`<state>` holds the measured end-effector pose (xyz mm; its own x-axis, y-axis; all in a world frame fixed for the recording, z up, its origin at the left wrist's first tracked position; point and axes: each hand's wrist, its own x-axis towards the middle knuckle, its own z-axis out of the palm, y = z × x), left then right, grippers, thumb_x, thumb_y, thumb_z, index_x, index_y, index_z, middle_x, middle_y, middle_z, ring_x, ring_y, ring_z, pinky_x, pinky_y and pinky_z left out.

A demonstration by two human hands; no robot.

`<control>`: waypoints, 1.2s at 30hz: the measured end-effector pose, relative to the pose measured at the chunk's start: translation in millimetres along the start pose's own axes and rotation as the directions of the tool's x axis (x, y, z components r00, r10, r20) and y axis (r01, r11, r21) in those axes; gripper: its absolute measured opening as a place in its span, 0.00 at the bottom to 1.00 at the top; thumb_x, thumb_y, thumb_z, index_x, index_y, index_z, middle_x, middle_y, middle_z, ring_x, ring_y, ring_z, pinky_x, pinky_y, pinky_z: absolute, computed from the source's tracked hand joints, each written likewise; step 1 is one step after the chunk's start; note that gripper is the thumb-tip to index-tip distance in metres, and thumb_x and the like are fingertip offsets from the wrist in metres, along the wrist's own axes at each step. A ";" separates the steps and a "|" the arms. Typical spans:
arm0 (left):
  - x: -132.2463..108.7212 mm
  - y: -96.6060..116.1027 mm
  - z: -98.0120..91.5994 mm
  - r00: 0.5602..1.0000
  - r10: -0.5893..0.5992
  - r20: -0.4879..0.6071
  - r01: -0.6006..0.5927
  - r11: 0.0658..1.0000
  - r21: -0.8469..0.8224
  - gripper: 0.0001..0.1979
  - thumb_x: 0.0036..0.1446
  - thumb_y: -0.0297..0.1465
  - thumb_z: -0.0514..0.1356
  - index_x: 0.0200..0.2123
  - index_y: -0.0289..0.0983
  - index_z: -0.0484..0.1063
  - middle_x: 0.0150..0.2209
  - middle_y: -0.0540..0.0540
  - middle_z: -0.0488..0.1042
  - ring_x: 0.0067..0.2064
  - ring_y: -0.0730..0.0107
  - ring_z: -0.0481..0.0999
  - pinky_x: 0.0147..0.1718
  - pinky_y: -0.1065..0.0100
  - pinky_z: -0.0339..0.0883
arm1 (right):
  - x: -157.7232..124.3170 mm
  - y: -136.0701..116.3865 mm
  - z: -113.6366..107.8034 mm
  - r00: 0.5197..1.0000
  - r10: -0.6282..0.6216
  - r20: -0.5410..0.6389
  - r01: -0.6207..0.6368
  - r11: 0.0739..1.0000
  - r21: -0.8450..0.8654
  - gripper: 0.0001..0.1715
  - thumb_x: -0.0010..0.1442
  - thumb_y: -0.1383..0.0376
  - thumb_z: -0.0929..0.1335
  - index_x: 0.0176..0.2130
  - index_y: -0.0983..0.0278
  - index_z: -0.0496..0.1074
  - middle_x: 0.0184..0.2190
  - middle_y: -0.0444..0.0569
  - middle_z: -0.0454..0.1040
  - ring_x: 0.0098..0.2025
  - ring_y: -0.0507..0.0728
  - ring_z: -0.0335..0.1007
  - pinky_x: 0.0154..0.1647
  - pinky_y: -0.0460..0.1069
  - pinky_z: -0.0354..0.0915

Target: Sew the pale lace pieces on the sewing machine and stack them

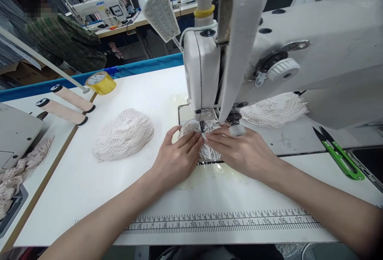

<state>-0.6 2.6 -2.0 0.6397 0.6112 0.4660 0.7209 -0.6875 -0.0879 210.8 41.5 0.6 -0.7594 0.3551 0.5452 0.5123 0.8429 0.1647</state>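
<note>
A piece of white lace (210,153) lies under the presser foot of the white sewing machine (206,68). On its left side rests my left hand (178,154), fingers stretched flat, fingertips close to the needle. My right hand (239,148) lies on the lace from the other side, its fingers also stretched out and flat. The two sets of fingertips nearly meet in front of the needle. Parts of the lace are hidden beneath both hands. A folded heap of white lace (124,134) sits to the left, and more lace (275,110) lies behind the machine's needle area.
Green thread snips (342,156) lie at the right. Two thread cones (64,110) and yellow tape (101,83) are at the left. A printed ruler (221,223) runs along the front edge. Beyond the table, a person in a plaid shirt (66,40) sits near another machine (101,8).
</note>
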 end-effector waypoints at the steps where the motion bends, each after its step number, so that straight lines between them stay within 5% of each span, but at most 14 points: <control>1: -0.3 0.6 -0.8 1.000 0.008 -0.003 -0.008 1.000 0.006 0.15 0.63 0.24 0.54 0.52 0.33 0.72 0.49 0.40 0.78 0.52 0.62 0.77 0.60 0.50 0.57 | -0.1 -0.5 -0.5 1.000 -0.005 0.001 0.005 1.000 -0.007 0.18 0.60 0.79 0.62 0.40 0.67 0.77 0.38 0.47 0.81 0.35 0.54 0.75 0.48 0.53 0.66; 18: 4.1 -0.9 1.6 0.999 -0.051 0.013 0.051 0.999 0.018 0.14 0.65 0.30 0.54 0.50 0.32 0.73 0.49 0.40 0.78 0.53 0.61 0.76 0.61 0.47 0.54 | 0.5 -1.0 3.6 0.999 0.033 0.028 -0.031 0.997 -0.070 0.14 0.59 0.77 0.65 0.40 0.66 0.77 0.37 0.48 0.81 0.38 0.55 0.75 0.42 0.51 0.67; 24: -1.8 4.8 -3.1 1.000 -0.029 0.002 0.029 0.999 0.032 0.14 0.65 0.31 0.55 0.50 0.33 0.73 0.48 0.41 0.78 0.51 0.63 0.77 0.61 0.50 0.54 | 1.5 -7.0 -1.2 0.996 0.087 -0.030 -0.086 0.996 0.009 0.11 0.61 0.74 0.66 0.37 0.65 0.78 0.38 0.45 0.81 0.32 0.53 0.72 0.44 0.51 0.66; 36: 0.0 -1.7 0.4 0.997 -0.078 0.017 0.078 0.997 -0.009 0.16 0.64 0.34 0.56 0.51 0.32 0.73 0.50 0.40 0.77 0.53 0.59 0.76 0.65 0.48 0.49 | 1.3 -5.8 2.9 0.990 0.138 0.022 -0.139 0.990 0.024 0.11 0.64 0.70 0.65 0.39 0.64 0.78 0.36 0.49 0.80 0.39 0.56 0.74 0.47 0.52 0.65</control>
<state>-1.7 3.9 -2.3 0.5861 0.6696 0.4561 0.7661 -0.6413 -0.0429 205.6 38.3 -2.1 -0.6900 0.4768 0.5447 0.6026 0.7952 0.0674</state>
